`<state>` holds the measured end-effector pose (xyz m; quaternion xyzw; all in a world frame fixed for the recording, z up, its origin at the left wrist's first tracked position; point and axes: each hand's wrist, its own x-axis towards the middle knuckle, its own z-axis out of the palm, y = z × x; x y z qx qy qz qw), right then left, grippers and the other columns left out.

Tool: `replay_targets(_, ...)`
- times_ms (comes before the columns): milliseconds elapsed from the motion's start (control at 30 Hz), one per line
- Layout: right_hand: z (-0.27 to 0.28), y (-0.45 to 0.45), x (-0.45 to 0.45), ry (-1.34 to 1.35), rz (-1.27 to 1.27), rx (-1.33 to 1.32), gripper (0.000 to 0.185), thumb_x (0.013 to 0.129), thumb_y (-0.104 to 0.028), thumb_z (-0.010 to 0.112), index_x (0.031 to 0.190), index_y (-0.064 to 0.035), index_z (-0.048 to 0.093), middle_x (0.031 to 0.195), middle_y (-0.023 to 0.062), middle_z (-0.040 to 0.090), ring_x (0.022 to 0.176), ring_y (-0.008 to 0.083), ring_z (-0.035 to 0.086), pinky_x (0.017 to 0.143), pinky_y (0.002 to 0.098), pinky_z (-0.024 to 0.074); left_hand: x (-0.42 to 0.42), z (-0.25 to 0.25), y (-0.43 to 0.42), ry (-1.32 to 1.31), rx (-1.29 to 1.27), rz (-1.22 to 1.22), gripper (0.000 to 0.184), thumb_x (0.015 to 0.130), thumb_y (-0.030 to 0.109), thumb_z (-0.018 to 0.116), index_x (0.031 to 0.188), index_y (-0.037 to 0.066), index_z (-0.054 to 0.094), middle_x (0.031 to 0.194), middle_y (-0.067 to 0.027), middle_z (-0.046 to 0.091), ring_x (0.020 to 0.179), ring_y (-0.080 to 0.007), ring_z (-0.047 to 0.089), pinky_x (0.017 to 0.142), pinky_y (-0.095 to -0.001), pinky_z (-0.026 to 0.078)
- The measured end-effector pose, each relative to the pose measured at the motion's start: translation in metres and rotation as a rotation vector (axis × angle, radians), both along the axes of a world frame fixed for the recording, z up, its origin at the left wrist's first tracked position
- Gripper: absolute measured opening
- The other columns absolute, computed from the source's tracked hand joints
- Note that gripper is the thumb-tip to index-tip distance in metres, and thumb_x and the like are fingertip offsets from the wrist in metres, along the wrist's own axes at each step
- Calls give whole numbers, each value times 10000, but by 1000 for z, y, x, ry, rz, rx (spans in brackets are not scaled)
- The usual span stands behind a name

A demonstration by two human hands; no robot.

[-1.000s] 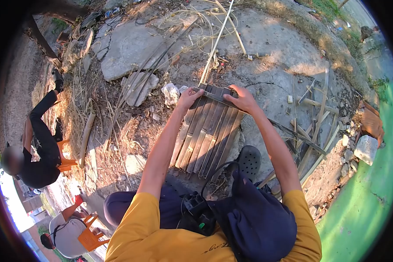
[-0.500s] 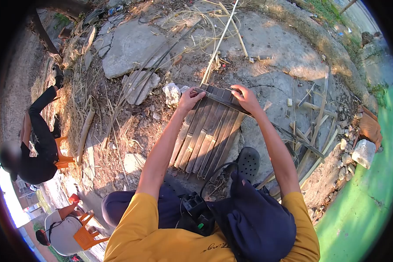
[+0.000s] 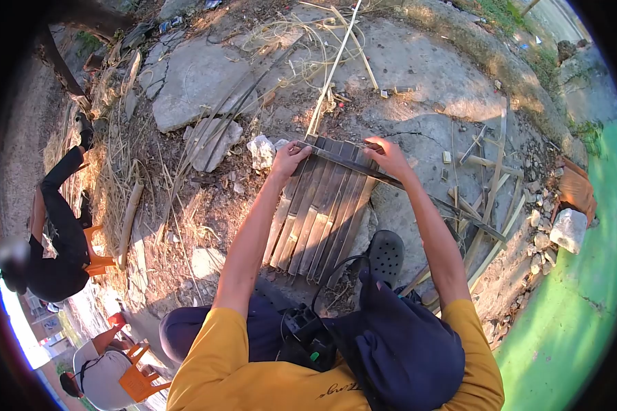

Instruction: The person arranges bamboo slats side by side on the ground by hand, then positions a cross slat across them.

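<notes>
Between the two hands: a dark strip (image 3: pixel 343 163) is stretched crosswise over the far end of the slat stack (image 3: pixel 315 219); whether the slats are touched by it cannot be told.
Left hand (image 3: pixel 289 160): the strip's near-left end is gripped between thumb and bent fingers.
Right hand (image 3: pixel 389 158): the fingers are bent and the thumb is brought near the forefinger, just beside the strip; whether anything is pinched there cannot be told.
Slats: they are laid side by side, lengthwise, below and between both hands, and are crossed by sunlight and shadow.
White rock (image 3: pixel 261 152): it is set on the ground just left of the left hand.
Pale strips (image 3: pixel 332 68): they are strewn beyond both hands, near a tangle of thin fibre.
Loose wood pieces (image 3: pixel 493 185): they are heaped to the right of the right hand, well apart from it.
Dark clog (image 3: pixel 386 252): it is planted below the right hand, beside the stack.
Orange chairs (image 3: pixel 137 380): they are occupied by two people, far to the left of the left hand.
</notes>
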<state>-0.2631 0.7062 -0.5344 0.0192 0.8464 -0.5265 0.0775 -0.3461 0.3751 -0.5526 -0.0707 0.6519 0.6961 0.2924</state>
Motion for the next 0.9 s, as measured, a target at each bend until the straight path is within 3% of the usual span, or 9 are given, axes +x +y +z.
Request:
replay_targets(167,2,3,6,-136,-13,53,608,929,-455,768,1388,-77,640,1119,176,759,983,253,739,852,407,566,1,1,-1,-18,26,15,462,922,183,835,1296,3,632,1117,-120,769,940,-158,743,809,-296,614)
replay_targets(400,21,17,40,-137,-110,108,645,935,-441,766,1427,-62,592,1062,187,754,947,261,731,835,413,565,1,5,-12,66,-82,-19,594,913,215,845,1386,-12,566,1211,-139,735,1062,-179,720,914,-311,593)
replay_targets(467,21,22,49,-179,-139,59,615,934,-401,777,1406,-48,602,1071,187,751,967,279,732,855,414,564,6,19,-15,188,-158,-70,583,949,249,806,1417,13,549,1269,-148,713,1161,-186,682,1003,-325,546)
replay_targets(533,21,22,53,-187,-141,30,571,939,-359,778,1385,-41,614,1071,179,741,978,292,733,875,420,563,16,29,-16,254,-207,-11,555,957,235,789,1388,-15,546,1298,-167,687,1204,-234,670,994,-359,559)
replay_targets(600,14,23,54,46,-158,133,529,945,-340,770,1358,-39,630,1079,171,734,988,285,730,890,419,556,25,36,-17,577,-435,81,532,990,278,737,1388,-14,540,1300,-210,676,1227,-319,659,1026,-430,537)
replay_targets(633,15,20,50,129,-158,132,483,955,-324,757,1336,-49,643,1125,181,725,1045,322,718,913,431,549,35,50,-17,744,-647,82,536,1010,308,692,1406,-12,525,1326,-247,650,1254,-386,630,1074,-487,495)
replay_targets(733,27,0,33,400,-166,288,458,954,-314,752,1319,-56,653,1168,197,712,1089,376,694,924,450,546,78,65,-4,852,-808,131,742,1033,502,573,1529,-17,389,1603,-299,357,1481,-456,371,1205,-568,322)
replay_targets(800,41,-19,20,397,-121,330,481,960,-304,740,1364,-70,626,1256,190,674,1170,397,643,996,473,506,110,68,8,902,-920,-3,923,997,640,530,1588,-28,290,1680,-303,188,1555,-483,208,1254,-607,193)
replay_targets(900,63,-61,12,575,27,479,594,942,-284,738,1471,-102,539,1425,158,577,1332,345,539,1149,492,382,158,69,23,922,-1008,-181,1083,934,723,562,1621,-37,211,1717,-285,107,1596,-458,119,1270,-621,116)
